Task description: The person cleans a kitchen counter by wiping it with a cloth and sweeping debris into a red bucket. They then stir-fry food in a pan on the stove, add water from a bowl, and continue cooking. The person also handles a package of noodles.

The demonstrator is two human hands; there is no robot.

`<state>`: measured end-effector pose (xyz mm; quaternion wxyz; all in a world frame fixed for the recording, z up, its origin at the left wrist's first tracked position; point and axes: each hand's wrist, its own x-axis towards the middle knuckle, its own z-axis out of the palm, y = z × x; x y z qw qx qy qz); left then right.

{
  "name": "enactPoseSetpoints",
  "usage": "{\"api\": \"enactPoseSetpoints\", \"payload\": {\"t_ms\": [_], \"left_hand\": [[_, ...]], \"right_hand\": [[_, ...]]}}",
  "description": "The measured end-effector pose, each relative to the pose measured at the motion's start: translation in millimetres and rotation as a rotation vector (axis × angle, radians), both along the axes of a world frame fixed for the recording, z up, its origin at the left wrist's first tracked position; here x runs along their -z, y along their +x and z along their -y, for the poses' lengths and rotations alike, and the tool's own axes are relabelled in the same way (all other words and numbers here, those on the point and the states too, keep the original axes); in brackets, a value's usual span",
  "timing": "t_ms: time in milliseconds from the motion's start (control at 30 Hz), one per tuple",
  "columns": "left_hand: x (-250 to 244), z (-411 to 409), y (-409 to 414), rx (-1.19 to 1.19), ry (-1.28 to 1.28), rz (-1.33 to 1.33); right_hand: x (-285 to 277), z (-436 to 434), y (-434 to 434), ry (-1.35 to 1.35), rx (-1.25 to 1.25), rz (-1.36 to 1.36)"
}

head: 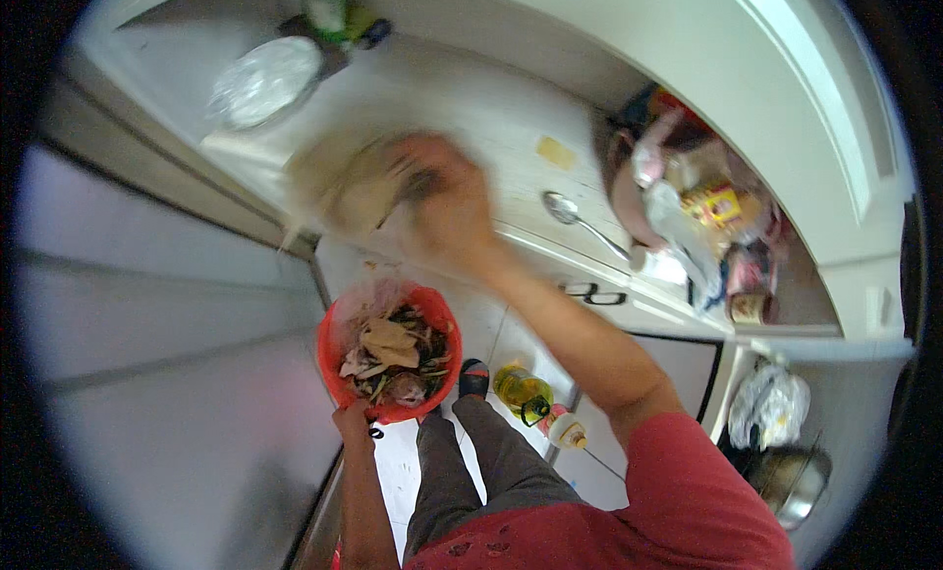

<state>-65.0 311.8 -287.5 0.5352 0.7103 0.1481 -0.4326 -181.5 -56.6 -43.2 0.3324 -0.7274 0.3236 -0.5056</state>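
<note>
My left hand (355,421) grips the near rim of a red plastic bin (457,341), low over the tiled floor. Inside the bin lie a crumpled brown paper-like piece (390,343), green stalks and other scraps. My right hand (446,201) is stretched out above the front of a white counter (457,98), beyond the bin, and is blurred by motion. Its fingers are closed on a beige, blurred thing (335,176); whether that is a cloth or a brush I cannot tell. To the right of this hand, a metal spoon (563,207) lies on the counter.
A plastic-wrapped white stack (269,82) and a green bottle (324,10) stand at the counter's left. Packets and bags (714,205) crowd its right end. By my feet are a yellow oil bottle (521,389) and another bottle (567,428). A pale panel (177,319) borders the left.
</note>
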Motion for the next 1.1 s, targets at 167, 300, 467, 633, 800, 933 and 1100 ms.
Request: {"api": "enactPoseSetpoints", "payload": {"t_ms": [167, 300, 467, 633, 800, 933, 1100], "left_hand": [[-34.0, 21.4, -1.3, 0.066, 0.091, 0.097], [-36.6, 20.9, 4.8, 0.085, 0.078, 0.094], [-34.6, 19.3, 5.3, 0.048, 0.076, 0.104], [7.0, 6.9, 9.5, 0.070, 0.002, 0.020], [-23.5, 21.4, 2.3, 0.114, 0.027, 0.095], [-40.8, 35.7, -3.2, 0.077, 0.046, 0.077], [-27.1, 26.9, 1.0, 0.143, 0.030, 0.058]], "right_hand": [[11.8, 146.9, -123.1, -0.089, 0.760, -0.950], [47.3, 200.9, -135.7, 0.286, 0.918, -1.005], [52.5, 190.5, -12.4, 0.134, 0.710, -0.999], [70.0, 169.7, 60.6, -0.134, 0.524, -0.963], [57.2, 36.1, 37.8, -0.249, 0.212, -0.571], [22.6, -47.0, -17.0, -0.129, -0.105, -0.322], [-37.9, -69.3, -133.9, 0.363, -0.041, -0.573]]}}
